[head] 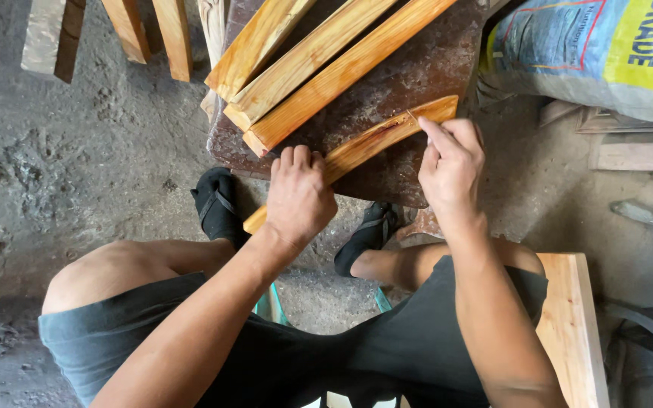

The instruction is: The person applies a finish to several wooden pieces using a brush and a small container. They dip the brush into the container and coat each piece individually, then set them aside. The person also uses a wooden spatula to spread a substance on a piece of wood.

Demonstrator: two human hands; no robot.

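1. Left hand (pixel 298 195) lies palm down over the near end of a narrow wooden strip (pixel 387 134), fingers curled across it and pressing it to the bench (pixel 417 68).
2. Right hand (pixel 451 162) sits closed at the far right part of the same strip, thumb and forefinger pinched on a thin pale sliver (pixel 411 115) that touches the wood; what the sliver is cannot be told.
3. Strip placement: it runs on a slant from near left to far right, its near end jutting past the bench edge over the floor, its far end resting on the bench top.
4. Just beyond it, three longer orange-brown planks (pixel 319 68) lie side by side on the same slant, taking up the far left of the bench and hanging over its left edge, apart from the strip.
5. Bench surface is dark, stained and reddish brown.
6. At the far right a grey sack (pixel 568 53) with a yellow panel stands right against the bench corner.
7. More lumber pieces (pixel 145 30) stand on the dusty concrete floor (pixel 77 151) at the far left.
8. Near right, a pale board (pixel 572 325) lies beside the person's knee.
9. Under the bench edge, two feet in dark sandals (pixel 217 204) rest on the floor.
10. Strip appearance: glossy honey-orange with a dark red-brown streak along its middle, and one long edge uneven.
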